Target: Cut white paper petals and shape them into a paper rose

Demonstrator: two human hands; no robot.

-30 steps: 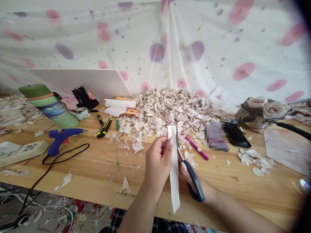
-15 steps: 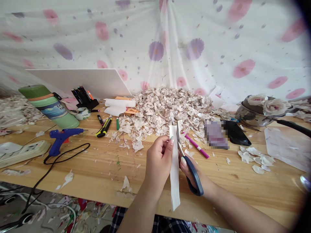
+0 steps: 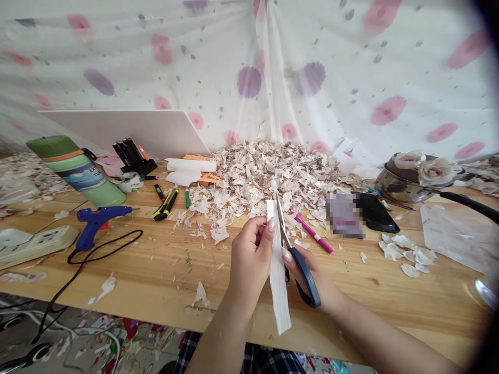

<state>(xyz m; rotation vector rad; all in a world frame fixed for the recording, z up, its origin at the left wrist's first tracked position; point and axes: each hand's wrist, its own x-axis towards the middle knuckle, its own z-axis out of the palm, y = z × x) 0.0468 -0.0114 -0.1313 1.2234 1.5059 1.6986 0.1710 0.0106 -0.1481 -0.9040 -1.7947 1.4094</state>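
Pinched between the thumb and fingers of my left hand (image 3: 253, 249) is a long white strip of crepe-like paper (image 3: 280, 301), hanging down past the wrist. My right hand (image 3: 312, 275) grips dark blue-handled scissors (image 3: 307, 280), with the thumb and fingers at the handles. The scissor blades point away from me and lie along the right edge of the strip near its top end. They look nearly closed there; whether paper is between them I cannot make out. Behind the hands spreads a heap of pale paper petals (image 3: 268, 171).
A purple marker (image 3: 314, 235), a blurred purple item and a black tray (image 3: 376, 213) lie to the right, near loose petals (image 3: 409, 254) and a metal pan (image 3: 401, 182). At left are a blue glue gun (image 3: 93, 223), its cable, a yellow utility knife (image 3: 166, 205), a green bottle (image 3: 81, 171) and a power strip (image 3: 42, 244).
The scissors have shifted slightly left and up against the strip, and their blades have drawn closer together. The strip's lower end has tilted a little to the right.
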